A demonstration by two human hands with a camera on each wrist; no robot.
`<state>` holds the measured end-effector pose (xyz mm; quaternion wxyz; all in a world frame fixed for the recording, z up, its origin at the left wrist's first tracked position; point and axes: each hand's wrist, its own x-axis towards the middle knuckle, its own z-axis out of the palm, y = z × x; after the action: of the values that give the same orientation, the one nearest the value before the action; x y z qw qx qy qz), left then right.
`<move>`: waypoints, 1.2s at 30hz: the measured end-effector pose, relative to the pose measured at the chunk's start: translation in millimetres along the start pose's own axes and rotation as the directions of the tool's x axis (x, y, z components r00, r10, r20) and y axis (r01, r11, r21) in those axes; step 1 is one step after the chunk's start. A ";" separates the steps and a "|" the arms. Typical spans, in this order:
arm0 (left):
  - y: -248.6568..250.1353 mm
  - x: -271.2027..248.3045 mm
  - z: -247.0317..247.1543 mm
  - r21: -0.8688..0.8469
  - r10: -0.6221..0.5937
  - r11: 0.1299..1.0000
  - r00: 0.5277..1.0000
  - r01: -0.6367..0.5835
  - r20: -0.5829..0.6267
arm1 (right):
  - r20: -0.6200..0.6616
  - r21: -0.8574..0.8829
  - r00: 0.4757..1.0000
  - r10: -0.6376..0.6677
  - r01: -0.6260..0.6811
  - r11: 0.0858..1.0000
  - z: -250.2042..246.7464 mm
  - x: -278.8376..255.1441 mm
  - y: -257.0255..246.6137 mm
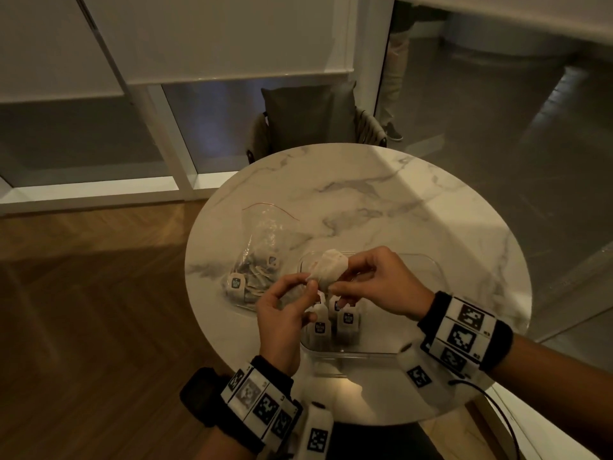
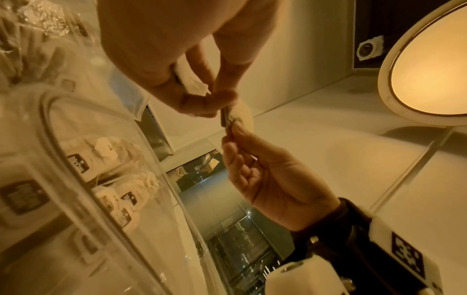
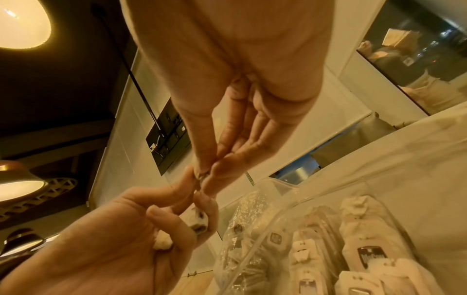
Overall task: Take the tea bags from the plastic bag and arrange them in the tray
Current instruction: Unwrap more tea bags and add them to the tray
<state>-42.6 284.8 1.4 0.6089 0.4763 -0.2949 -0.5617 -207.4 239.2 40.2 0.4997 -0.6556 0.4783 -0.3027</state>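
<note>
At the left of the head view, on the round marble bench (image 1: 398,200), lies the clear plastic bag (image 1: 255,257) with a thin red line along its mouth; the tea bags inside carry dark square tags whose writing is too small to read. Just right of it, touching or nearly so, sits the clear tray (image 1: 428,270), with a few tea bags (image 1: 348,322) standing in rows at its near-left end — their dark labels show pale lettering, but it blurs past reading. Above the tray's left end both hands meet on one tea bag (image 1: 330,268): the left hand (image 1: 282,313) has its grip pinched on the bag's lower corner, the right hand (image 1: 374,287) has its grip pinched on the edge beside it, so the hands cover part of the tray's rows. Marker-printed bands (image 1: 461,330) wrap both wrists. At upper centre, beyond the bench, a cushioned chair (image 1: 311,117) stands.
</note>
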 end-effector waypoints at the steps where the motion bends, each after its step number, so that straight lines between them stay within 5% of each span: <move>1: -1.0 -0.7 0.0 0.002 0.004 1.000 1.000 -0.004 -0.010 | -0.012 0.011 1.000 -0.012 0.012 1.000 1.1 -0.1 -0.9; 10: 0.3 -1.8 -3.6 0.075 0.017 0.997 1.000 -0.016 -0.016 | 0.009 -0.029 1.000 -0.023 0.023 0.999 -1.2 2.6 -4.3; 17: -1.2 -3.3 -1.7 0.169 0.069 0.984 0.997 -0.063 -0.029 | -0.092 0.014 0.992 -0.083 0.085 0.996 -4.2 6.1 -7.2; 22: -1.0 -1.6 -8.0 0.121 0.007 0.993 0.999 -0.001 -0.047 | 0.004 -0.122 0.999 -0.033 0.033 0.992 -9.7 12.9 -8.4; 25: 2.8 3.9 -22.7 -0.024 -0.093 0.995 0.993 0.092 -0.078 | 0.121 -0.343 0.993 0.011 0.032 0.939 -13.4 19.8 -8.0; 30: 11.6 9.9 -45.4 -0.132 -0.128 0.985 0.986 0.114 -0.103 | 0.331 -0.649 0.928 0.170 0.093 0.755 -10.4 31.5 -3.8; 36: 12.5 8.3 -48.8 -0.100 -0.128 0.988 0.987 0.118 -0.100 | 0.449 -0.739 0.792 0.414 0.068 0.670 9.1 40.9 9.8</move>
<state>7.7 287.8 -6.8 0.6094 0.4939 -0.2054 -0.5852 -187.9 204.1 24.7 0.3494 -0.8058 0.4435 0.1789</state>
